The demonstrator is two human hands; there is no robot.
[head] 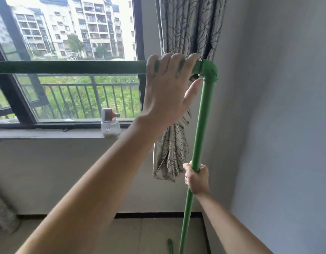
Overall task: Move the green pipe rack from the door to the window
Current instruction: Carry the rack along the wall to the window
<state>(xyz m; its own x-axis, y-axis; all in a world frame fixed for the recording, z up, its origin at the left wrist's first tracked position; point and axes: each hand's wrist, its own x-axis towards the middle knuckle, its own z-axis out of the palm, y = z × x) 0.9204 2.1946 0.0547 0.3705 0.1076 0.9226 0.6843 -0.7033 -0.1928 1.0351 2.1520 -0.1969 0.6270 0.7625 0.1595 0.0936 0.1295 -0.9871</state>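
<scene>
The green pipe rack (204, 110) stands in front of the window (70, 43), in the room's right corner. Its top bar runs horizontally across the glass to an elbow joint (209, 70), from which an upright leg drops to the floor. My left hand (169, 88) wraps over the top bar just left of the elbow, fingers curled on it. My right hand (197, 178) grips the upright leg about halfway down. A short green foot piece (170, 245) shows on the floor by the leg's base.
A patterned curtain (186, 33), tied up, hangs right behind the rack's corner. A small clear bottle with a grey-orange cap (111, 123) stands on the window sill (48, 133). A grey wall (286, 125) closes the right side. Tiled floor lies below.
</scene>
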